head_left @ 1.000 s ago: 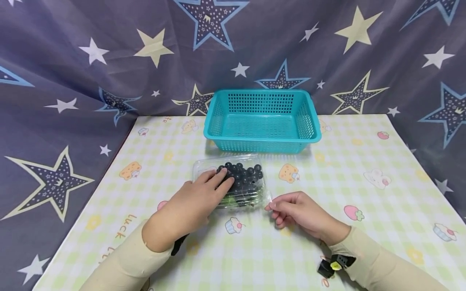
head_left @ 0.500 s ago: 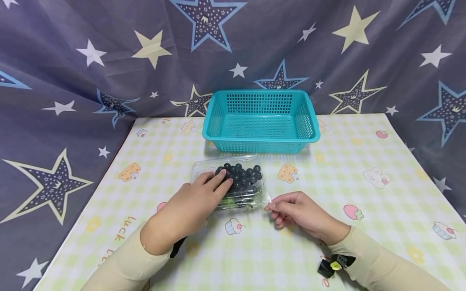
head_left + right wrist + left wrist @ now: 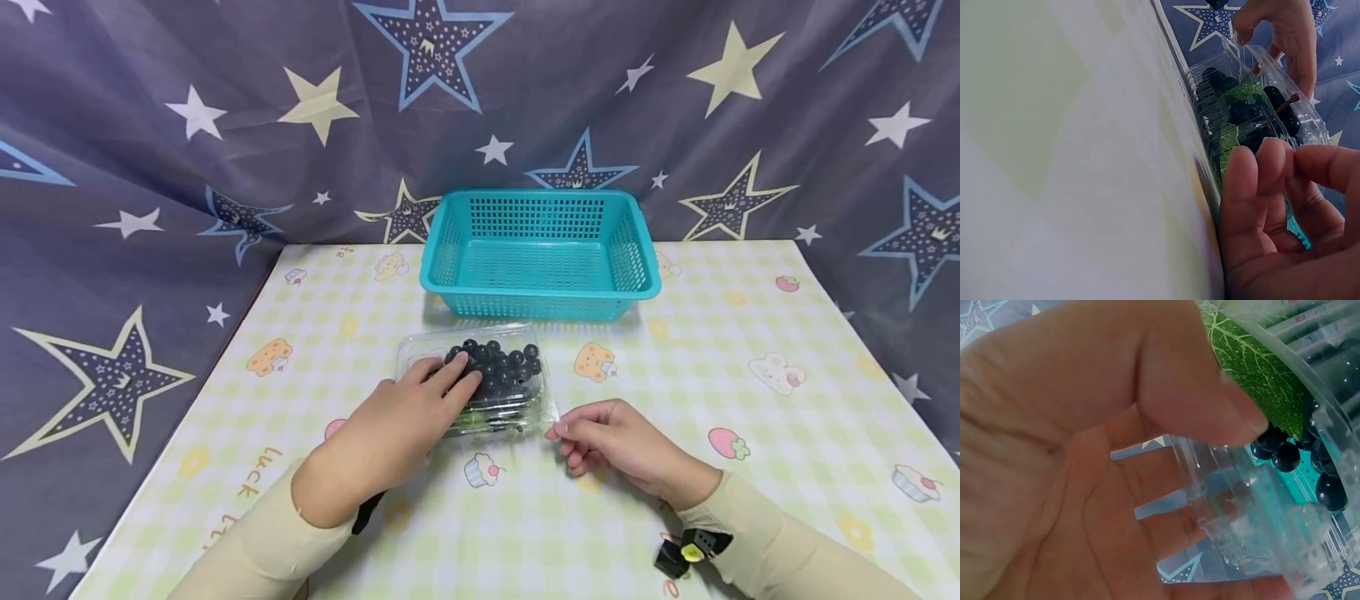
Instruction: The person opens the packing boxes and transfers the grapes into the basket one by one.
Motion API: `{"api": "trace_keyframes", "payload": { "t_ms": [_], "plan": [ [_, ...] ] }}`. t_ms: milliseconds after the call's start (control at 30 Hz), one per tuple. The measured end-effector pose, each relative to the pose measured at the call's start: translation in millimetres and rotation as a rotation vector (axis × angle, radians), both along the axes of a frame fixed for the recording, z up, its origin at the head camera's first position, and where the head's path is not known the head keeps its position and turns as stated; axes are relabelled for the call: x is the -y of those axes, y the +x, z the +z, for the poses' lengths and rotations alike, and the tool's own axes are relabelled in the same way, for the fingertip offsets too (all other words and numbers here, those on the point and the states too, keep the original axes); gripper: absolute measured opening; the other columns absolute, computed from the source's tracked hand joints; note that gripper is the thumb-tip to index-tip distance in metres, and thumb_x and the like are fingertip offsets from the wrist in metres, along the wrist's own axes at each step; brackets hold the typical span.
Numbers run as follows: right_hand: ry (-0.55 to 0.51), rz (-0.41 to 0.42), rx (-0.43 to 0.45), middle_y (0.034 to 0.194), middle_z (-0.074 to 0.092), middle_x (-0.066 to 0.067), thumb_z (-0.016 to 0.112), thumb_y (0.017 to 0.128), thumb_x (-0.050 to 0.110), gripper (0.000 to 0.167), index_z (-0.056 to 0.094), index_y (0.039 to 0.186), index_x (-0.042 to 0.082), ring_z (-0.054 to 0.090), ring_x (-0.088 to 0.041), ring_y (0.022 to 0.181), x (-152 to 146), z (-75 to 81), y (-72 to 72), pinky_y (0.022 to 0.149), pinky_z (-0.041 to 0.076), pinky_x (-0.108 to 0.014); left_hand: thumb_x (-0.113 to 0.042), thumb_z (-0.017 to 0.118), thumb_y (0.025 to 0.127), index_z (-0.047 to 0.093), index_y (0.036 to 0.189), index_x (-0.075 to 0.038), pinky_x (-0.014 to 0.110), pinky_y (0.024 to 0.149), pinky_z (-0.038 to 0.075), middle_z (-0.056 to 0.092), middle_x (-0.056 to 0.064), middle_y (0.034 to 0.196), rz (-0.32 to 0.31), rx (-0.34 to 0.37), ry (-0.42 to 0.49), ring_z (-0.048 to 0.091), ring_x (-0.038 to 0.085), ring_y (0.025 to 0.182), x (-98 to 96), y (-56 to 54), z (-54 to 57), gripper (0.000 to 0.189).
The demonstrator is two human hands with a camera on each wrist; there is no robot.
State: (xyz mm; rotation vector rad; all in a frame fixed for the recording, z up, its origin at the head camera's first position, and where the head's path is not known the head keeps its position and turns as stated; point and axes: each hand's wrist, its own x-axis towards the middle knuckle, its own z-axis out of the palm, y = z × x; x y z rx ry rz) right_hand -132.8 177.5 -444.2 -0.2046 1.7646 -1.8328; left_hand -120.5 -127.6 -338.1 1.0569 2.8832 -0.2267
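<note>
A clear plastic clamshell box [image 3: 420,342] lies on the table, its lid seemingly down over a bunch of black grapes [image 3: 498,371]. Green leaves [image 3: 1254,369] and a brown stem [image 3: 1288,103] show through the plastic. My left hand [image 3: 405,417] holds the box's left end, fingers spread across the top and thumb [image 3: 1222,415] against the near side. At the box's near right corner, my right hand [image 3: 615,437] pinches the plastic edge between thumb and forefinger, its other fingers curled below. The pinched edge itself is mostly hidden by the fingertips.
Behind the box stands a turquoise plastic basket [image 3: 540,293] with perforated walls and nothing in it. A checked cloth [image 3: 750,333] with printed cartoons covers the table. Star-patterned grey fabric [image 3: 585,83] hangs around the back and sides.
Both hands keep their places on the box. The head view shifts slightly; nothing else has visibly moved.
</note>
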Motion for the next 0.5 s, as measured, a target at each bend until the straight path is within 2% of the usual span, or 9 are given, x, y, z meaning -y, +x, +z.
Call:
{"api": "trace_keyframes", "payload": {
  "t_ms": [300, 500],
  "plan": [
    [-0.018, 0.004, -0.002, 0.093, 0.075, -0.013, 0.062, 0.101, 0.012, 0.032, 0.068, 0.118, -0.015, 0.069, -0.01, 0.073, -0.6, -2.2, 1.1, 0.072, 0.063, -0.033, -0.014, 0.083, 0.087, 0.038, 0.16, -0.015, 0.054, 0.08, 0.059, 0.033, 0.011, 0.168, 0.007, 0.046, -0.016, 0.039, 0.037, 0.149, 1.8, -2.5, 2.2, 0.086],
    [-0.02, 0.007, -0.01, 0.093, 0.074, -0.014, 0.062, 0.101, 0.012, 0.032, 0.068, 0.118, -0.015, 0.07, -0.01, 0.073, -1.2, -1.9, 0.4, 0.073, 0.063, -0.033, -0.012, 0.084, 0.084, 0.045, 0.157, -0.013, 0.05, 0.083, 0.06, 0.041, 0.013, 0.164, -0.05, 0.026, 0.041, 0.043, 0.036, 0.147, 7.6, -6.6, 6.4, 0.083]
  ]
}}
